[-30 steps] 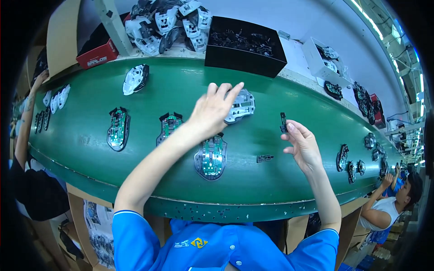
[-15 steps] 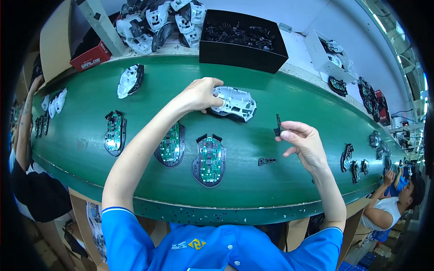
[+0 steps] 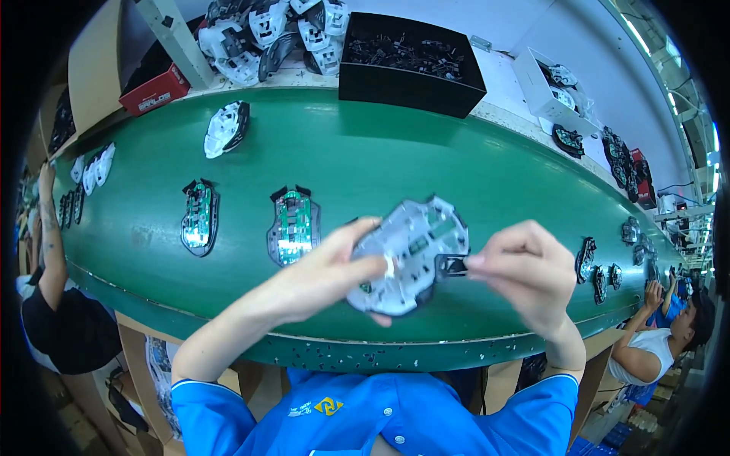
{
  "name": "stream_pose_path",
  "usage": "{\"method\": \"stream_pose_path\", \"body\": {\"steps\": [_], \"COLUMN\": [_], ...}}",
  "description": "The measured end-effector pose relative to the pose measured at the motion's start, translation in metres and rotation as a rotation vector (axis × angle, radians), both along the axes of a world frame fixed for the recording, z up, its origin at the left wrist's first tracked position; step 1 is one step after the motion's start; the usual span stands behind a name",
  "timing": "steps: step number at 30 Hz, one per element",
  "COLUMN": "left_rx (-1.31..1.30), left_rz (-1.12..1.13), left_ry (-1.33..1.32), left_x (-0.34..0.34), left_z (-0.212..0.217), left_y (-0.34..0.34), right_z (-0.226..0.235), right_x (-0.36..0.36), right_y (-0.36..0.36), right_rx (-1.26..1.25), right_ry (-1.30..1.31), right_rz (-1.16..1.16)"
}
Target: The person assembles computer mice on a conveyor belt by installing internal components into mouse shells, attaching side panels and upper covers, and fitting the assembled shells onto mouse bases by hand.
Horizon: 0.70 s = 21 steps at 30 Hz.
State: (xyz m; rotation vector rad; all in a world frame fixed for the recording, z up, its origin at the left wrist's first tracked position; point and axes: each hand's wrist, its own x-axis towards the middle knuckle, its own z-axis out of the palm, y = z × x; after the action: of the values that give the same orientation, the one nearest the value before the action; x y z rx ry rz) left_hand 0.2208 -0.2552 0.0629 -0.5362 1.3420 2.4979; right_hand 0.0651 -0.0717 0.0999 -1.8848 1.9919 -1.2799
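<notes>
My left hand (image 3: 334,266) grips a white plastic mouse shell (image 3: 407,251), tilted with its hollow inner side up, above the near part of the green bench. At the shell's right edge is a small black plastic part (image 3: 453,265), pinched between the thumb and fingers of my right hand (image 3: 532,273). Whether the part touches the shell I cannot tell. Left of my left hand, two green circuit boards (image 3: 199,216) (image 3: 293,222) lie in dark base shells. Another white mouse shell (image 3: 226,129) rests farther back. The hands and shell hide the bench beneath them.
An open black box (image 3: 411,99) of small black parts stands behind the green bench (image 3: 319,152), beside a pile of white shells (image 3: 266,45). More black assemblies (image 3: 599,285) lie at the right. One person (image 3: 57,296) works at the left, another (image 3: 650,346) at the right.
My left hand has brought the mouse shell nearer and turned it. My right hand has moved the small black part down and left to the shell's edge. The nearest circuit board is now mostly hidden.
</notes>
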Motion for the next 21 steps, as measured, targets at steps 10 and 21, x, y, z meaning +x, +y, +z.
{"method": "stream_pose_path", "body": {"steps": [10,21], "left_rx": [0.216,-0.015], "left_rz": [-0.184,-0.227], "left_ry": [0.076,0.103], "left_x": [0.040,0.048], "left_z": [-0.008,0.005], "left_y": [0.012,0.014], "right_z": [-0.002,0.008], "right_x": [0.026,0.049], "right_y": [-0.006,-0.002], "right_rx": [0.032,0.112], "right_ry": [0.417,0.714], "right_rz": [0.245,0.349]}}
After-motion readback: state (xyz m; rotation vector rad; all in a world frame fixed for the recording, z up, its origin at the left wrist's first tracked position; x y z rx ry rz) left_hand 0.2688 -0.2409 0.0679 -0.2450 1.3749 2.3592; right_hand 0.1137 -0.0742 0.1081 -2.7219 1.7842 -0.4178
